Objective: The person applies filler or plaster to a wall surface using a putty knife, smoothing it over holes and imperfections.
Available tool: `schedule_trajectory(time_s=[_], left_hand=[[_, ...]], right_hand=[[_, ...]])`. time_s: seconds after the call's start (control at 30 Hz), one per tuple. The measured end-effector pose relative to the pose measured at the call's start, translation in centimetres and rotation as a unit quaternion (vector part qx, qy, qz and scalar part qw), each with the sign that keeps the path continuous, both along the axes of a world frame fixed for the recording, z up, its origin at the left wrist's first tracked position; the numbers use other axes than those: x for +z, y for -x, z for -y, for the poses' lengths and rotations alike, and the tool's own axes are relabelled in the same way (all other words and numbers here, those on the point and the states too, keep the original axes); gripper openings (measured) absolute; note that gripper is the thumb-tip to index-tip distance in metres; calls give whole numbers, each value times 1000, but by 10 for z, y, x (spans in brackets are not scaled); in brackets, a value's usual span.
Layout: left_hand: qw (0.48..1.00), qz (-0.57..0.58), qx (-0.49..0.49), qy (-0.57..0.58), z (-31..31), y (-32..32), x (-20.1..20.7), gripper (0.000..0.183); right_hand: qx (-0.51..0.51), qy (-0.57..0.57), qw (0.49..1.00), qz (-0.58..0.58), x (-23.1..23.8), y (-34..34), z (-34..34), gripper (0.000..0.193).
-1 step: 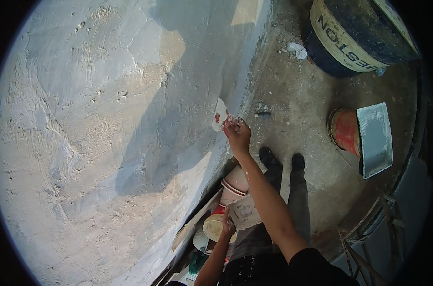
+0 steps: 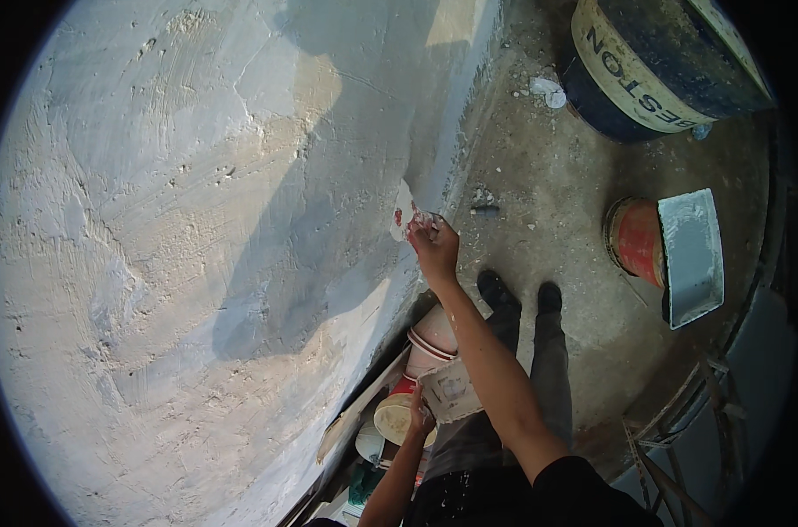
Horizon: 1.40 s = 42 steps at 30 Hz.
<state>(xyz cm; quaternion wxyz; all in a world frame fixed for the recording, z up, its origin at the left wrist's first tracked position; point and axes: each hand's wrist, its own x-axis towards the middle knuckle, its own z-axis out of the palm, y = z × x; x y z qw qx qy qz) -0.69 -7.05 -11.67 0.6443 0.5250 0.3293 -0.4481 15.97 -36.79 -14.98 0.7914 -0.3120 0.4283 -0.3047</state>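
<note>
My right hand [image 2: 436, 246] is closed round a white-smeared putty knife [image 2: 402, 213] with a red patch on its blade. The blade lies against the rough, plastered wall [image 2: 179, 202], close to its lower edge. Lower down and nearer my body, my left hand [image 2: 421, 415] grips a flat, squarish board [image 2: 452, 392] crusted with pale putty. My right forearm passes in front of the board's right side. Shadows fall across the whitish wall, which shows pits, ridges and trowel marks.
Stacked buckets [image 2: 433, 338] stand beside my legs along the wall. On the right, a red bucket [image 2: 638, 241] stands under a tray of pale wet material [image 2: 693, 257]. A large dark drum [image 2: 627, 88] is at the far right, and a wooden frame [image 2: 680, 430] at the near right.
My right hand and the putty knife have shifted very slightly to the left along the wall. My left hand and the board look the same.
</note>
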Motion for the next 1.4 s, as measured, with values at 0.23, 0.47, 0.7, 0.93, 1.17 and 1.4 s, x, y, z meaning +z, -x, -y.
schedule_trajectory(time_s=[0.23, 0.47, 0.7, 0.93, 1.17, 1.4], left_hand=[[999, -23, 3, 24, -4, 0, 6, 47], [1000, -19, -1, 2, -11, -3, 4, 50], [999, -3, 4, 34, -19, 0, -5, 46], [1000, -21, 16, 16, -33, 8, -9, 44], [1000, -3, -20, 13, -13, 4, -1, 46], [999, -37, -5, -22, -12, 7, -7, 46]], right_hand=[[77, -9, 992, 103, 37, -2, 7, 12], [111, 27, 989, 97, 75, -1, 5, 10], [170, 183, 968, 34, 143, -5, -15, 15], [179, 201, 961, 60, 182, 26, -27, 24], [-10, 37, 994, -98, 25, 23, -24, 11], [72, 146, 977, -135, -52, -31, -17, 14]])
